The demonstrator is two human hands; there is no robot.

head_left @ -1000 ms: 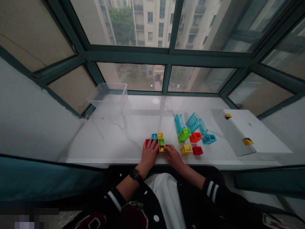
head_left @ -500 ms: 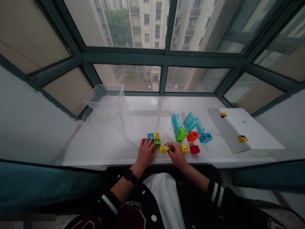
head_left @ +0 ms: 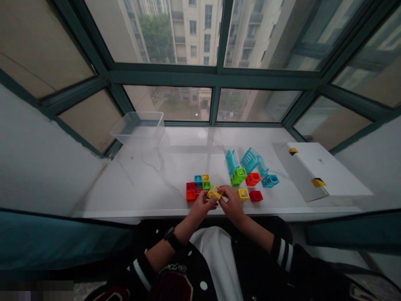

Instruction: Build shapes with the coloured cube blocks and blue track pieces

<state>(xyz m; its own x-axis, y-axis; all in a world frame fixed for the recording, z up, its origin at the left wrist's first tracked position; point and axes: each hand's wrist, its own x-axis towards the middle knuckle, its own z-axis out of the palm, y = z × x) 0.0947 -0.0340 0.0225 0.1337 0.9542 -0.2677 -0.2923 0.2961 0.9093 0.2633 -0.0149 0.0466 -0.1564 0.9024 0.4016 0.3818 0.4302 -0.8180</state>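
In the head view, we see both hands on 1 yellow block (head_left: pixel 214 192), raised just in front of the sill's near part and right of the cluster (head_left: pixel 190 195). In the frame 0.5 s ago, the right hand (head_left: pixel 232 205) alone had that block, while the left hand (head_left: pixel 202 207) lay over the cluster; 1.0 s ago the block sat against the cluster's front. Now the left hand is off the cluster's top, so we see more of its red part, with 1 blue, 1 yellow and 1 green cell behind and beside it.

The left hand pinches the block from its left, the right hand from its right, fingertips nearly meeting. Both forearms angle inward from the near side; a watch (head_left: pixel 171 238) is on the left wrist. We cannot tell whether the block touches the cluster.

The front edge (head_left: pixel 131 215) of the sill (head_left: pixel 175 163) passes beneath the wrists. To the right of the right hand, we find 5 loose blocks (head_left: pixel 238 177), the nearest a yellow one just beside the fingers, with clear blue pieces (head_left: pixel 232 161) behind them. White sill stretches between the cluster and the tub (head_left: pixel 138 136) at far left; a white box (head_left: pixel 335 171) bounds the right side.
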